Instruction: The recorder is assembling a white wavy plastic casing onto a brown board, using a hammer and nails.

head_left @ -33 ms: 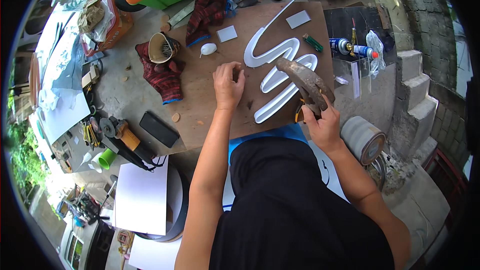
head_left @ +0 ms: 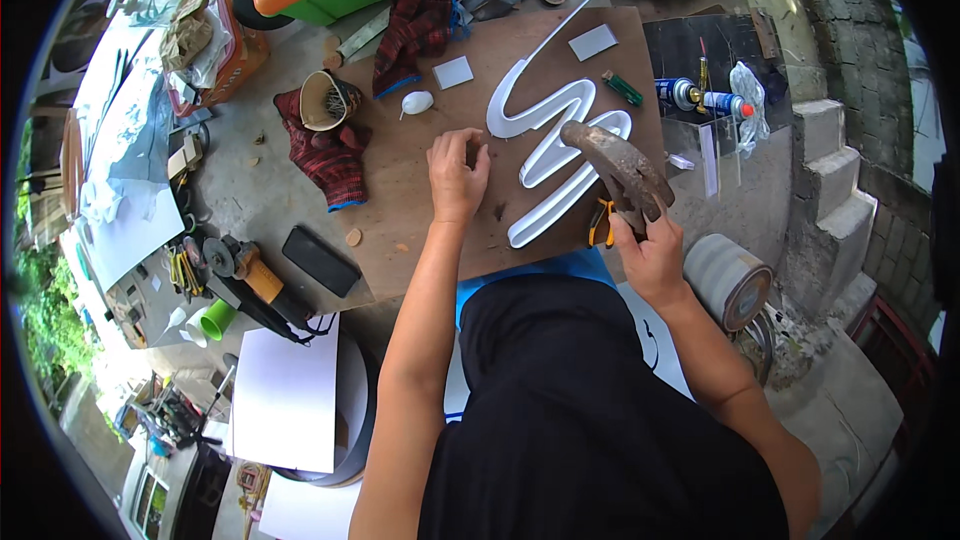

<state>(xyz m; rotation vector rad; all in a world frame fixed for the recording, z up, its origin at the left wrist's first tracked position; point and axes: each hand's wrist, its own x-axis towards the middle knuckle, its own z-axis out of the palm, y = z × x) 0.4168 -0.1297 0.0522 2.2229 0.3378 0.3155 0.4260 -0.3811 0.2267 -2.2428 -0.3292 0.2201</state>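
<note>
In my right hand (head_left: 652, 258) is a rusty claw hammer (head_left: 620, 162), its head raised in front of the board's right side; the grip is mostly hidden. My left hand (head_left: 457, 172) hovers over or rests on the brown board (head_left: 420, 225), fingers curled and thumb close to the index finger; whatever they may hold cannot be made out. To its right lies a white wavy channel strip (head_left: 545, 223), bent in S-curves, with a thin tail running to the far edge. The hammer covers part of this strip. Yellow-handled pliers (head_left: 600, 223) show beside the hammer.
A green lighter (head_left: 622, 88) and white rectangles (head_left: 593, 42) lie on the board. Farther left are red gloves (head_left: 322, 165), a cup of nails (head_left: 325, 103), a phone (head_left: 320, 260) and an angle grinder (head_left: 250, 270). Spray cans (head_left: 725, 103) stand at right.
The hammer has shifted slightly right relative to the strip, and more of the pliers shows beside it. My left hand stays almost where it was.
</note>
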